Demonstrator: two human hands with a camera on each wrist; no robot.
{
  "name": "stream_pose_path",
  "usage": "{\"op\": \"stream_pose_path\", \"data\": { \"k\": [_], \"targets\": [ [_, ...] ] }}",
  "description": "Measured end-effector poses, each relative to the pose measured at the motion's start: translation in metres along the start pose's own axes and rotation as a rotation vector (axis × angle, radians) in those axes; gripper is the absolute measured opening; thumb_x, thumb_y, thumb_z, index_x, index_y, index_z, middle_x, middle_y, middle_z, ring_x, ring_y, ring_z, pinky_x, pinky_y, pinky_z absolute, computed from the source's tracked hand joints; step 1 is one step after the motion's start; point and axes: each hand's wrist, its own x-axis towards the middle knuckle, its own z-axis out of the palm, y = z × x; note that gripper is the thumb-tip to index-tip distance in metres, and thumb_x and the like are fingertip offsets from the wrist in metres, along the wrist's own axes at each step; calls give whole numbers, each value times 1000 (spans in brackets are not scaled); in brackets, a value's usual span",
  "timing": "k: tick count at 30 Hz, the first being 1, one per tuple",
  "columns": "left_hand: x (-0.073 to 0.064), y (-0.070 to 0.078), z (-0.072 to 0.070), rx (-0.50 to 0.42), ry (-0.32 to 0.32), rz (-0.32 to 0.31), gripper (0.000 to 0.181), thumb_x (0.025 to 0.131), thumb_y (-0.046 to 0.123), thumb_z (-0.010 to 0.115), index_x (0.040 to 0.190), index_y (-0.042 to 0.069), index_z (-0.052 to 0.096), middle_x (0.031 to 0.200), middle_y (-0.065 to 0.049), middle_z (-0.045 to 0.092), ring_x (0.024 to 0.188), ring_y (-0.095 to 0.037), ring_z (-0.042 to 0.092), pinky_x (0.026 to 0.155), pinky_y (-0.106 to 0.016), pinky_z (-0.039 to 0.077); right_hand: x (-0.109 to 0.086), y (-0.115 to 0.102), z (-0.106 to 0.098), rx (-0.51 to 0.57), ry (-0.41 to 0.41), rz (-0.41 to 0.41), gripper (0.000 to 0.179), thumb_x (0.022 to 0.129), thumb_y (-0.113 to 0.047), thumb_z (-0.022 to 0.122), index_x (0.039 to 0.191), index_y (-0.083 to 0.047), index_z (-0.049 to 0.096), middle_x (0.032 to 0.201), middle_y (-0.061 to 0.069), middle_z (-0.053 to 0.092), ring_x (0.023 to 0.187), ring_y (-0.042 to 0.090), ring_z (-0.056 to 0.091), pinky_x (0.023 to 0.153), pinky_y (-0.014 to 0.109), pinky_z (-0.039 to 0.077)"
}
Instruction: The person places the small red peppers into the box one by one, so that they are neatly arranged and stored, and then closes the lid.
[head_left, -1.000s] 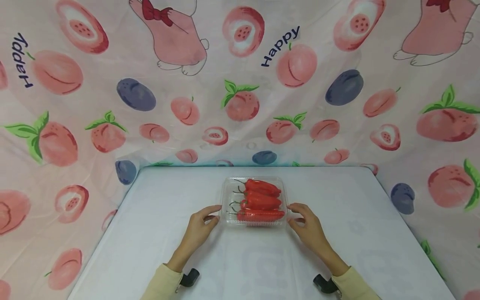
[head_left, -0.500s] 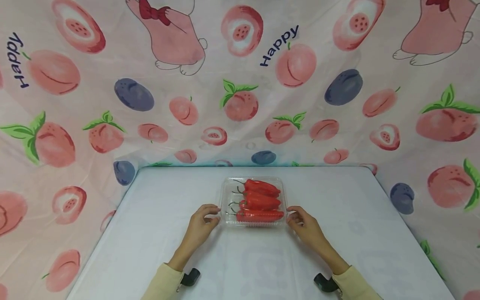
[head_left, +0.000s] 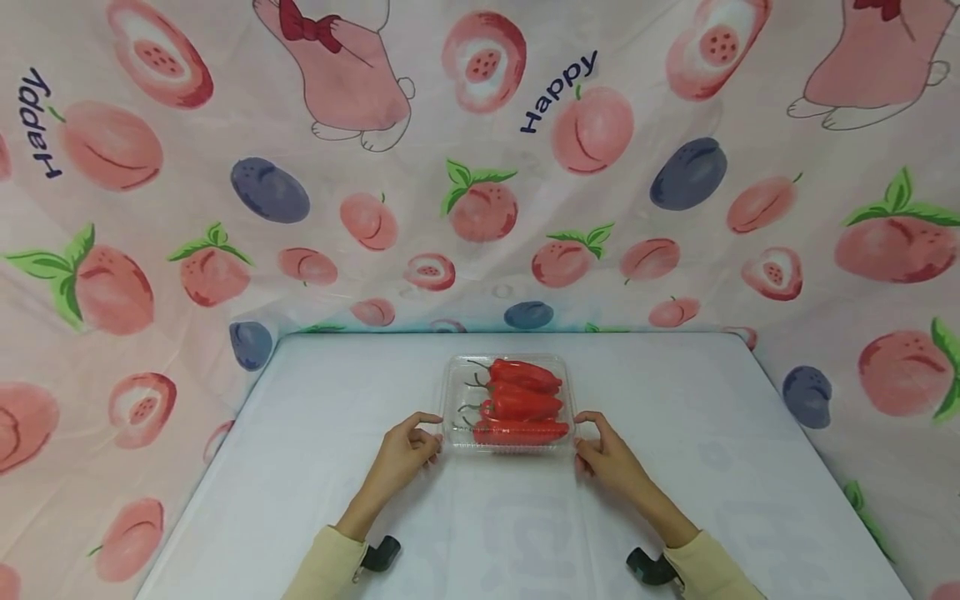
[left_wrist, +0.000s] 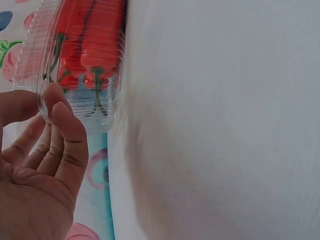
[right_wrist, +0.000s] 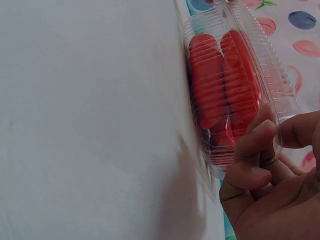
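Note:
A clear plastic clamshell box lies on the table, with several red peppers inside, their green stems toward the left. My left hand pinches the box's rim at its left front corner. At the opposite side, my right hand pinches the rim near the right front corner. In the left wrist view, fingertips of the left hand meet at the ridged plastic edge beside the stems. The right wrist view has the right hand at the edge near the peppers' tips; some fingertips are partly hidden.
A white cloth covers the table, whose back edge meets a fruit-printed curtain. That curtain also hangs along both sides. Dark wrist devices sit near both sleeves.
The box and peppers stay in place. Fingers of both hands shift slightly along the rim: the index fingers stretch out while the other fingers tuck lower.

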Motion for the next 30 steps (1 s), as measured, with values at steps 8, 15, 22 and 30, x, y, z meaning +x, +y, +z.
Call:
{"op": "stream_pose_path", "data": {
  "k": [8, 15, 22, 30],
  "targets": [
    [0, -2, -3, -27, -17, -26, 33, 90, 5, 60, 123, 8, 62, 76, -14, 71, 58, -16, 59, 50, -24, 46, 5, 8, 2, 47, -42, -16, 35, 101, -9, 47, 134, -8, 35, 64, 8, 59, 55, 10, 51, 54, 23, 46],
    [-2, 1, -2, -8, -28, -23, 35, 90, 3, 57, 125, 6, 60, 75, -15, 71, 56, -14, 57, 48, -23, 44, 1, 4, 3, 25, -28, 5, 36, 102, -11, 47, 135, -9, 35, 63, 8, 58, 54, 11, 50, 53, 23, 45],
    [2, 0, -1, 15, -21, -8, 35, 91, 5, 58, 125, 7, 61, 73, -13, 70, 55, -14, 57, 48, -23, 44, 0, 7, 5, 49, -23, -2, 34, 103, -11, 45, 135, -10, 34, 63, 8, 58, 54, 9, 50, 53, 22, 45],
    [4, -2, 0, 8, -23, -24, 34, 91, 4, 59, 125, 7, 61, 73, -15, 70, 55, -15, 56, 48, -24, 44, 0, 6, 5, 47, -25, -2, 35, 103, -13, 46, 135, -10, 33, 63, 10, 60, 53, 9, 50, 51, 23, 45]
  ]
}}
